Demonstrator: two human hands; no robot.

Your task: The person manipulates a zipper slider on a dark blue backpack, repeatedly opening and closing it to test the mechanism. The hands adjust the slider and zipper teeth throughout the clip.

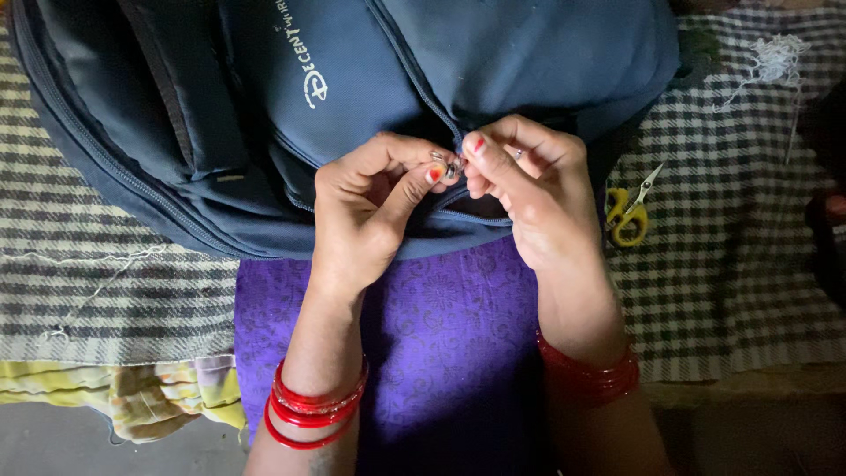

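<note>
The dark blue backpack [352, 106] lies across the person's lap. At its front zipper, the left hand [370, 207] and right hand [529, 189] pinch shut on a small metal zipper slider [453, 167], apparently; it is tiny. It could slip from the fingertips. Yellow scissors [627, 216] lie right of the backpack.
</note>
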